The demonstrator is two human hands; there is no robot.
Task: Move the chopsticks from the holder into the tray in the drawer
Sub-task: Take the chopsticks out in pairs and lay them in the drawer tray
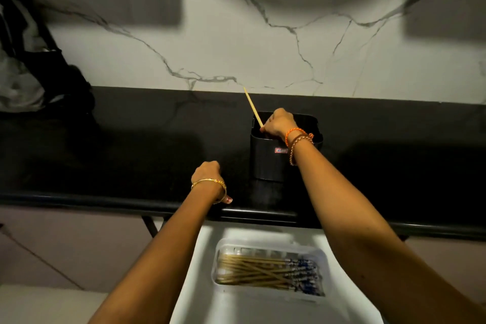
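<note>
Extraction step under way: right hand (279, 123) reaching into black holder (271, 160) on tabletop (131, 144), fingers closing around one chopstick (253, 106), tip slanting up-left. Left hand (207, 176) resting fisted, holding nothing visible. Next, probably: lifting clear, carrying down to tray (320, 252) in open drawer (194, 284), joining chopsticks already lying there.

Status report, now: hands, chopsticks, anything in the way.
Right hand closed on one chopstick at the black holder. Left hand fisted on the counter, empty. Tray in open drawer holds a pile. Path clear.
</note>
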